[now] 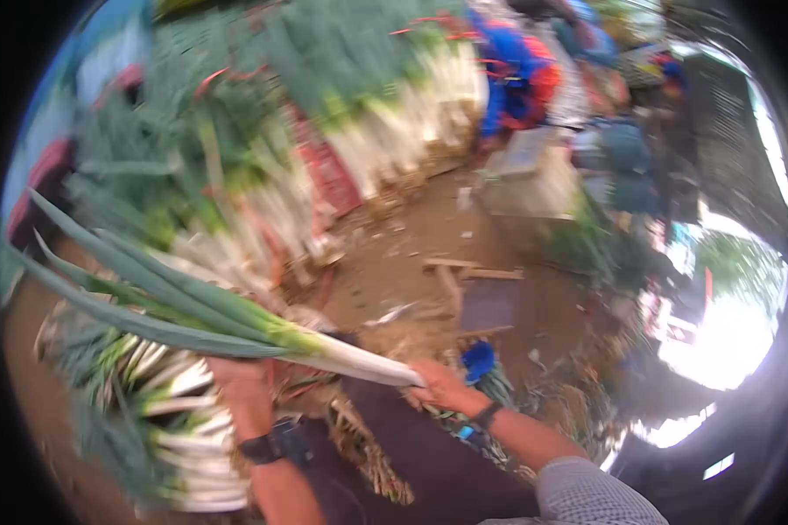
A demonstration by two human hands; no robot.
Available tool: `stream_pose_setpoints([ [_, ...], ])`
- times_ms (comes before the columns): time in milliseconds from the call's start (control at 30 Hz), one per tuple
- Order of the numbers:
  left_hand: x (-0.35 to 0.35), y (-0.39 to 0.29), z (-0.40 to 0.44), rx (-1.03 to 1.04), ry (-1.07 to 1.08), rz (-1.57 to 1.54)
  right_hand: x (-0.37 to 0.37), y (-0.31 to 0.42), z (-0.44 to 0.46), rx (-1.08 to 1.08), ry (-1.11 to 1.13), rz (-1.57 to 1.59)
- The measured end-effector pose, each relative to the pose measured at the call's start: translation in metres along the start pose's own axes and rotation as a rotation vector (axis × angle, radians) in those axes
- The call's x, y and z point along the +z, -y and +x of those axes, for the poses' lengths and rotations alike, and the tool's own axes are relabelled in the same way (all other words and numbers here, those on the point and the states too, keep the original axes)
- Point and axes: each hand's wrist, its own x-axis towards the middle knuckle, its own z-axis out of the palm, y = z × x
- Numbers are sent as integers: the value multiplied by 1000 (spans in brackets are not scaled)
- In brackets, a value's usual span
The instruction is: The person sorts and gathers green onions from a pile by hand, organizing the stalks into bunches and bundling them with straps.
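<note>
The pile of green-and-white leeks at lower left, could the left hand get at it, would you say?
Probably yes: the left hand is close beside the leek pile, and nothing visible seems to block the way between them.

The near leek (346,353) is shaded from white to green; the sleeve (591,492) at near right is finely checked in grey.

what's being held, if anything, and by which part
A leek, by its white root end in the right hand; whether the left hand grips it is unclear.
</note>
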Motion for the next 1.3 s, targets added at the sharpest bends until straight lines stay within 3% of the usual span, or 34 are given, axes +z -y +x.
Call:
stream_pose_setpoints([
  [100, 141, 17, 5, -24, 288, 229, -32, -12, 28, 4, -146, 54],
  [167, 200, 45, 20, -28, 457, 282, -70, -9, 56, -126, -415, -3],
  [233, 229, 61, 41, -21, 567, 275, -103, -32, 92, -145, -532, -11],
  [333, 206, 95, 14, 150, 860, 511, -155, -65, 138, 52, -706, -153],
  [367, 193, 106, 7, 76, 628, 698, -164, -76, 145, 84, -795, -242],
  [433, 129, 106, 4, 29, 559, 1284, -171, -78, 144, 177, -802, -160],
  [500, 0, 123, 18, -72, 396, 1253, -168, -72, 137, 331, -689, -12],
  [600, -139, 114, -22, -337, -19, 998, -110, -85, 122, 265, -512, -79],
  [667, -153, 95, -63, -436, -158, 828, -64, -79, 111, 340, -305, -129],
  [700, -159, 90, -80, -315, -92, 1007, -55, -55, 117, 495, -83, 13],
  [733, -163, 85, -99, -181, -46, 1204, -37, -58, 120, 446, 98, -22],
  [767, -168, 82, -117, -41, -27, 1394, -1, -77, 123, 340, 131, -44],
  [800, -148, 65, -127, -216, -81, 1296, 23, -75, 129, 305, 173, -67],
  [833, -178, 80, -129, -132, -33, 1303, 43, -67, 139, 266, 218, -130],
  [933, -200, 80, -139, -233, -121, 1062, 94, -12, 156, 211, 232, -22],
  [1067, -216, 57, -156, -209, -203, 831, 138, 91, 170, 48, 289, 34],
  [1233, -271, 56, -170, -110, -228, 770, 199, 122, 187, -145, 372, -96],
  [1300, -289, 55, -171, -99, -245, 740, 224, 124, 191, -112, 423, -128],
])
